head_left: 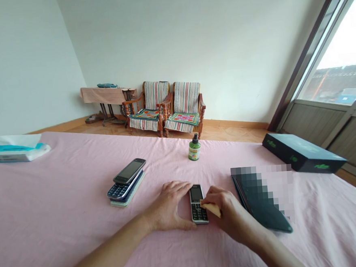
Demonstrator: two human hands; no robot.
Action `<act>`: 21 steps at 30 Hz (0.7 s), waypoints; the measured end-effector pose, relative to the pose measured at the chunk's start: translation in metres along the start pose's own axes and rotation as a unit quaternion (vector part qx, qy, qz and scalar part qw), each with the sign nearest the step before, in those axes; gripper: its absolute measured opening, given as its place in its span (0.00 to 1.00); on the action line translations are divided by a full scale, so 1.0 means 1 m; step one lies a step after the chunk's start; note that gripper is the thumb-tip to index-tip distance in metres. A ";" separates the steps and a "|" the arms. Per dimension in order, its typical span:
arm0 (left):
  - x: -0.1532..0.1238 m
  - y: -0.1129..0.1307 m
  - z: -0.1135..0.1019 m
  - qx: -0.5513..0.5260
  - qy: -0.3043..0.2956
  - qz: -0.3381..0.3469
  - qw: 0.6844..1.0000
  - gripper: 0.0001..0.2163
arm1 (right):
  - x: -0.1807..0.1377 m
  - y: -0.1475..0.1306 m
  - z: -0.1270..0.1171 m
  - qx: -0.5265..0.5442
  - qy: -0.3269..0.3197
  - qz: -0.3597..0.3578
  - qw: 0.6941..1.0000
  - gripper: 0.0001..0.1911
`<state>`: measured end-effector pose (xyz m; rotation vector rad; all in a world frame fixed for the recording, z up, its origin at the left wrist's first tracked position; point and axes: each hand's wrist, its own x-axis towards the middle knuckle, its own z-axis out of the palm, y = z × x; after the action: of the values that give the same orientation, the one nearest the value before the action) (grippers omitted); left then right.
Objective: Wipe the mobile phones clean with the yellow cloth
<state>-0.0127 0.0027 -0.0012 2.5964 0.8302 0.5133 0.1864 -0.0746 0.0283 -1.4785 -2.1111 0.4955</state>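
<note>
A small black keypad phone (197, 200) lies flat on the pink cloth (65, 222) in front of me. My left hand (168, 207) rests beside its left edge, thumb and fingers curved around it and holding it steady. My right hand (226, 211) pinches a small tan pad or cloth (212, 208) whose tip touches the phone's keypad. A stack of three other phones (127, 182) lies to the left, apart from both hands.
A small green bottle (194, 147) stands behind the phone. A dark flat case (262, 203) lies right of my right hand, a black box (301, 152) farther right. A tissue pack (16, 148) sits far left. Two wooden chairs (167, 110) stand by the wall.
</note>
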 end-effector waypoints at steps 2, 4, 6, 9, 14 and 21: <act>0.000 0.000 0.000 -0.002 0.000 0.000 1.000 0.43 | -0.001 -0.001 -0.004 0.002 -0.022 -0.019 1.000 0.13; 0.000 -0.001 0.001 -0.002 0.000 0.001 1.000 0.43 | -0.002 -0.002 -0.006 0.008 -0.034 -0.027 0.999 0.14; 0.000 -0.001 0.001 -0.001 -0.002 0.001 1.000 0.43 | -0.002 -0.002 -0.005 0.010 -0.029 -0.023 0.999 0.14; 0.000 -0.001 0.001 0.000 0.003 0.002 1.000 0.43 | -0.002 -0.002 -0.005 0.002 -0.014 -0.015 1.000 0.14; 0.000 0.000 0.000 0.004 0.000 0.004 1.000 0.43 | -0.002 0.001 -0.005 0.007 -0.019 -0.027 0.999 0.15; 0.000 0.000 0.000 0.009 -0.002 0.004 1.000 0.43 | -0.002 0.003 -0.005 0.005 -0.015 -0.036 0.999 0.16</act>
<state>-0.0128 0.0029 -0.0017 2.6171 0.8264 0.5042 0.1917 -0.0756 0.0300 -1.3916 -2.1733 0.5042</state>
